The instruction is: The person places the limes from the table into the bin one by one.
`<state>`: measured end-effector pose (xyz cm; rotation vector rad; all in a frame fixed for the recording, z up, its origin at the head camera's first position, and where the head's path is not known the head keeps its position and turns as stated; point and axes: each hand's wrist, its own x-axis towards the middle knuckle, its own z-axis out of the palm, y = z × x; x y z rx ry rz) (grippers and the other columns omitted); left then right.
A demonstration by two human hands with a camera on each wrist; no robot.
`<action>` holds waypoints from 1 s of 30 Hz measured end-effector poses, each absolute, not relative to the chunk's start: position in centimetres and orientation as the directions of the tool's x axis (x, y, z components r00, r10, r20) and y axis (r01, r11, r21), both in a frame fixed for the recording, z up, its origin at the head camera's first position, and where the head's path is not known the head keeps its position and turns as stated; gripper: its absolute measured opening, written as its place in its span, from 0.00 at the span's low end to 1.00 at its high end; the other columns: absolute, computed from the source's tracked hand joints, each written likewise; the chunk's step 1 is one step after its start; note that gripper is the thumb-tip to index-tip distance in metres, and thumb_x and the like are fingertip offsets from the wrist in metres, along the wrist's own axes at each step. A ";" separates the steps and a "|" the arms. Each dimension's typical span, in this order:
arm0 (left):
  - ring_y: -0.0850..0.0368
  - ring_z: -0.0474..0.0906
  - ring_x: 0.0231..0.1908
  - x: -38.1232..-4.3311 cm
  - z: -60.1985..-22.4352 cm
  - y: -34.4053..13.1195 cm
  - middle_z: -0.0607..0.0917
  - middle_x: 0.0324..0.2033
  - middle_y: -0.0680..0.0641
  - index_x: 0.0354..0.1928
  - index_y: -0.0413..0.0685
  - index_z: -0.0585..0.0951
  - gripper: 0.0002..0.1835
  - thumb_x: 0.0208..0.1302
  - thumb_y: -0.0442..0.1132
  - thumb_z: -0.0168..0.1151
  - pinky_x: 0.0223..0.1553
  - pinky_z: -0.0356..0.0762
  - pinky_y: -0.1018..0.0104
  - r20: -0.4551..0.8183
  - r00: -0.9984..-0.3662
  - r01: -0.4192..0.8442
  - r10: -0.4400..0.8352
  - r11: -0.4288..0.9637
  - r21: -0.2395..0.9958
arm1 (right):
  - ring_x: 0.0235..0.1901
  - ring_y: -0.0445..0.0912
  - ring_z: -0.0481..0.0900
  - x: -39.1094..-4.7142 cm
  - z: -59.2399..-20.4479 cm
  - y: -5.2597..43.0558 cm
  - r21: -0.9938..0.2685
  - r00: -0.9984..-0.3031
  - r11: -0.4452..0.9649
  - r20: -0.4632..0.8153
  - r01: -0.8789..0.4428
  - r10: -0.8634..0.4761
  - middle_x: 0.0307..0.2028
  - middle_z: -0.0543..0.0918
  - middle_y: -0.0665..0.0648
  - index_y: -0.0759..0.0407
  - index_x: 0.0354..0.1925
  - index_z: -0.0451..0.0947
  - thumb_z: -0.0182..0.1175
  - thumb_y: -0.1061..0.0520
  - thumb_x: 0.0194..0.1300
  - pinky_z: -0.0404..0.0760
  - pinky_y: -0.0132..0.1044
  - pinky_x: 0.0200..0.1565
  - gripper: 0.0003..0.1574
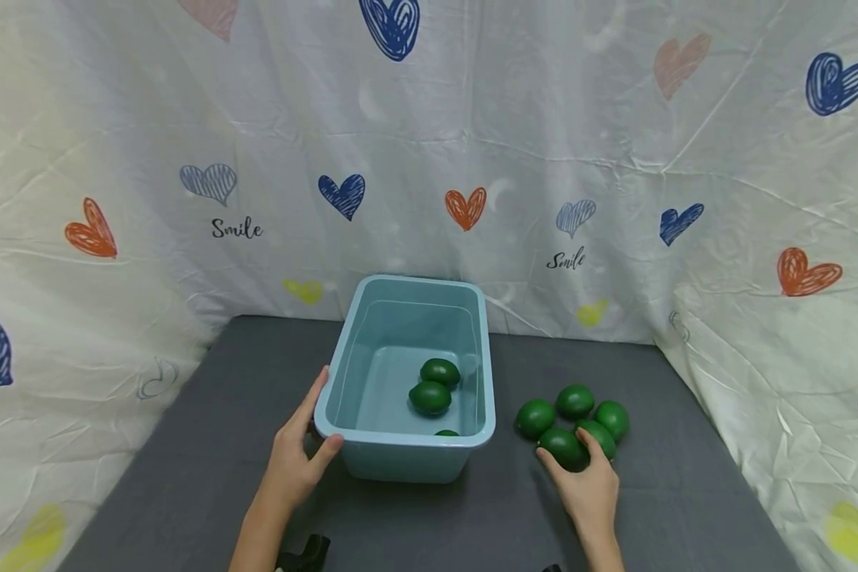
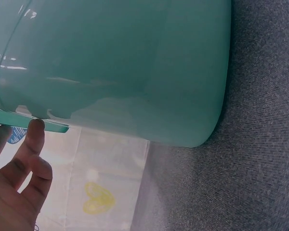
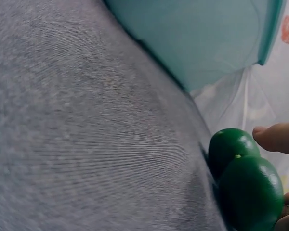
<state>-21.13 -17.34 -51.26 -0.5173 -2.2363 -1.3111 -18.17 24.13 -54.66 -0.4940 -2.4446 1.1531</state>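
A light blue plastic basin [image 1: 404, 459] stands on the table with three glossy green limes [image 1: 430, 398] inside, one mostly hidden by the front wall. My left hand [image 1: 296, 461] holds its near left corner, thumb on the front rim and fingers along the left side. In the left wrist view, a fingertip [image 2: 36, 126] meets the underside of the rim. Several more limes [image 1: 535, 418] lie clustered right of the basin. My right hand [image 1: 592, 486] spreads its thumb and fingers around the nearest lime [image 3: 250, 193]; the right wrist view shows the thumb apart from that lime.
A dark grey cloth [image 1: 658, 477] covers the table. Behind and at both sides hangs a white curtain [image 1: 400, 143] printed with hearts and "Smile". A black object [image 1: 307, 554] shows beside the left wrist at the bottom edge.
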 end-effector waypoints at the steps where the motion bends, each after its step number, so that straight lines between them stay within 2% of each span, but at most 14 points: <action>1: 0.69 0.71 0.58 -21.1 -51.3 -17.4 0.65 0.81 0.51 0.85 0.60 0.58 0.43 0.74 0.50 0.66 0.44 0.74 0.70 0.586 -0.807 0.548 0.073 0.463 0.697 | 0.59 0.70 0.80 -18.2 -54.8 24.1 -0.783 -0.862 0.605 0.200 0.146 0.466 0.64 0.81 0.73 0.66 0.72 0.73 0.80 0.44 0.58 0.76 0.66 0.58 0.52; 5: 0.68 0.72 0.57 -21.1 -51.2 -17.4 0.66 0.80 0.51 0.85 0.60 0.58 0.43 0.74 0.50 0.66 0.44 0.72 0.73 0.591 -0.804 0.552 0.069 0.457 0.698 | 0.56 0.70 0.81 -18.4 -55.4 23.9 -0.774 -0.865 0.614 0.194 0.154 0.462 0.62 0.80 0.75 0.66 0.72 0.73 0.80 0.43 0.58 0.77 0.67 0.55 0.53; 19: 0.66 0.72 0.53 -21.3 -50.9 -17.3 0.67 0.80 0.49 0.85 0.59 0.58 0.43 0.75 0.53 0.64 0.40 0.74 0.63 0.604 -0.793 0.565 0.075 0.460 0.685 | 0.50 0.70 0.83 -18.8 -55.9 23.9 -0.762 -0.861 0.626 0.197 0.167 0.469 0.57 0.83 0.78 0.68 0.70 0.75 0.79 0.45 0.60 0.79 0.66 0.50 0.48; 30: 0.68 0.72 0.57 -21.0 -51.0 -17.3 0.66 0.80 0.49 0.85 0.60 0.58 0.43 0.74 0.52 0.65 0.42 0.77 0.56 0.576 -0.815 0.532 0.070 0.485 0.694 | 0.48 0.69 0.84 -18.5 -56.0 23.8 -0.763 -0.854 0.627 0.215 0.155 0.473 0.54 0.84 0.77 0.67 0.67 0.77 0.80 0.46 0.59 0.80 0.65 0.49 0.46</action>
